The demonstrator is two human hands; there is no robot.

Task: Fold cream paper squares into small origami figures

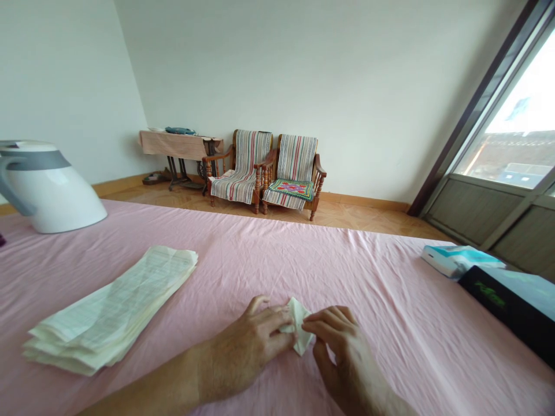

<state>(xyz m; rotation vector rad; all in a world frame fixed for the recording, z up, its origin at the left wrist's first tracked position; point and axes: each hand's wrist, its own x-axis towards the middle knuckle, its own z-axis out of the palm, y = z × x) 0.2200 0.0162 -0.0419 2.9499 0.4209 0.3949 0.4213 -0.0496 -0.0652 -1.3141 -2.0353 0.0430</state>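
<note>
A small piece of folded pale paper [299,325] lies on the pink cloth with a pointed top and a pointed bottom. From the left, my left hand [260,335] presses its fingertips and thumb on the paper's edge, the forefinger reaching onto it. My right hand [342,344] has bent fingers closed on the right side of the same paper. Parts of the paper are hidden under the fingers. To the left of my left hand rests a stack of long pale paper sheets [125,303], faintly lined.
A white and grey jug [65,190] stands on the pink cloth [269,254] at the back left. On the right are a tissue pack [462,259] and a black box [494,303]. Beyond the cloth's edge stand two wooden chairs [251,156] and a covered sewing table [173,144].
</note>
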